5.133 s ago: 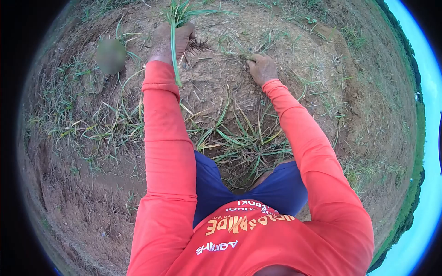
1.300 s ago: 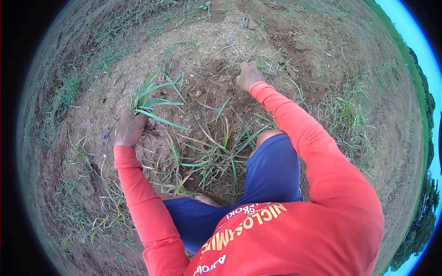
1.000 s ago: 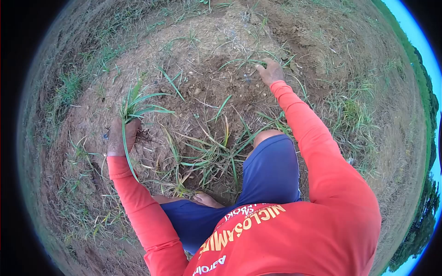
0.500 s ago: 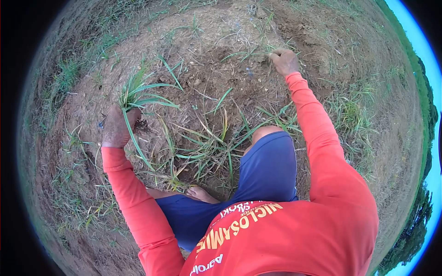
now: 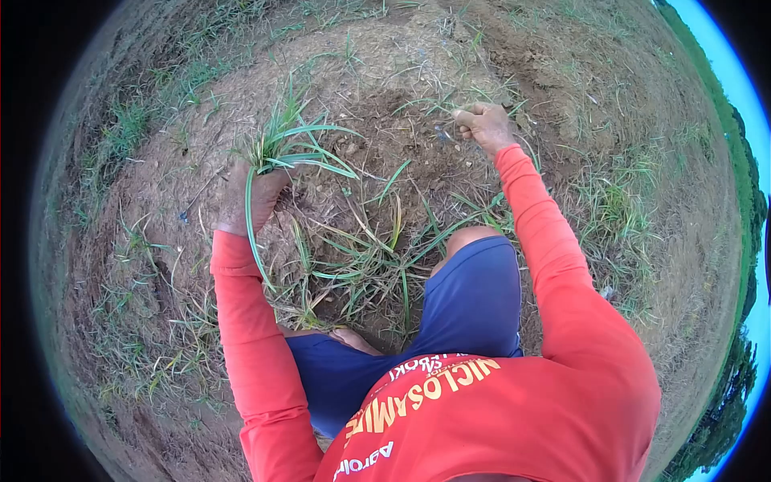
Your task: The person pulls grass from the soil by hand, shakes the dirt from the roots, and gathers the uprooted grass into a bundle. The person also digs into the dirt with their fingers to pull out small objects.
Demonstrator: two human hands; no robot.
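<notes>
A bunch of long green grass blades [image 5: 281, 145] sticks up and out from my left hand [image 5: 250, 195], whose fingers are wrapped round its base. Some blades arch to the right and one hangs down past the wrist. My right hand [image 5: 486, 127] is closed in a pinch just above the bare soil at the upper right. Thin green blades [image 5: 434, 104] lie beside its fingertips; whether the fingers grip them is too small to tell. Between my hands and my knees, a loose clump of green and yellowing grass [image 5: 373, 261] spreads over the ground.
My bent knee [image 5: 470, 235] and bare foot [image 5: 353, 341] are close to the grass clump. More grass tufts grow at the right [image 5: 618, 201] and left [image 5: 128, 128]. Brown soil [image 5: 385, 40] with dry stalks lies ahead. Trees and sky show at the far right edge.
My left hand has moved right and slightly forward with the grass bunch. My right hand has shifted a little left and nearer to me. The loose blade beside the bunch is now hidden or gone.
</notes>
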